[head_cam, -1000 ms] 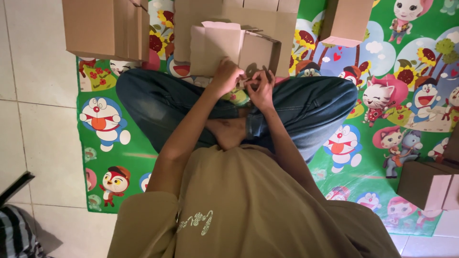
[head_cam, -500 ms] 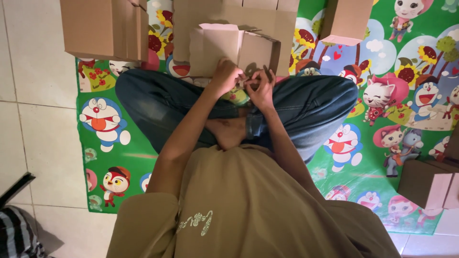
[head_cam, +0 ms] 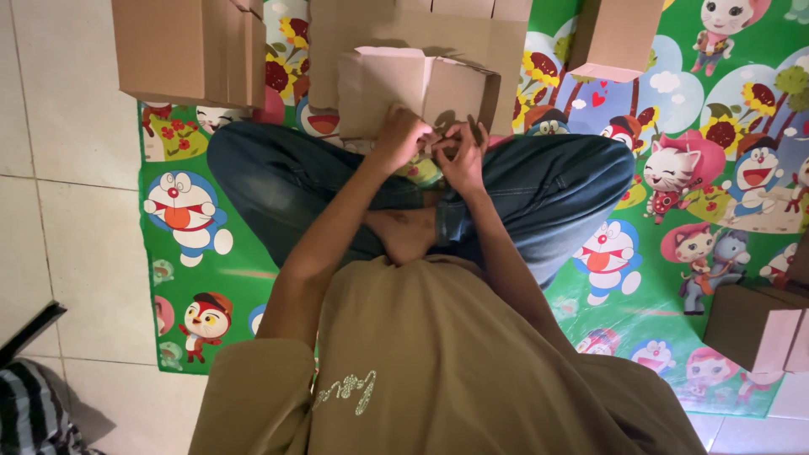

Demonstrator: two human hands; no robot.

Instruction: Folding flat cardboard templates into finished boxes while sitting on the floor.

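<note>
Person sits cross-legged on a cartoon-print play mat (head_cam: pixel 211 253), seen from above the head, both arms reaching forward to a small cardboard box (head_cam: pixel 413 88) resting at the knees, between the legs and a bigger flat cardboard piece (head_cam: pixel 354 34) behind it. The box is plain brown corrugated card, half-assembled: pale, slightly pinkish inner face showing, top open, flaps standing up and uneven along the upper edge, a vertical fold crease down the middle, right side wall in shadow. Left hand (head_cam: pixel 398 136) is curled with fingers closed against the lower front edge of the box, pinching the card there. Right hand (head_cam: pixel 463 156) sits just beside it, fingers bent and closed on the same lower edge; exactly what bit it grips is hidden by the fingers. The two hands nearly touch each other. Legs are in blue jeans (head_cam: pixel 548 194), one bare foot (head_cam: pixel 409 236) tucked in under the forearms. Torso in an olive-tan shirt (head_cam: pixel 438 362) fills the bottom of the view. More cardboard around: a stack of flat brown boxes (head_cam: pixel 190 50) upper left on the mat edge, a folded box (head_cam: pixel 619 38) upper right with a pale flap, another brown box (head_cam: pixel 758 324) at the right edge. White floor tiles (head_cam: pixel 67 168) on the left, striped fabric (head_cam: pixel 29 417) in the bottom left corner.
</note>
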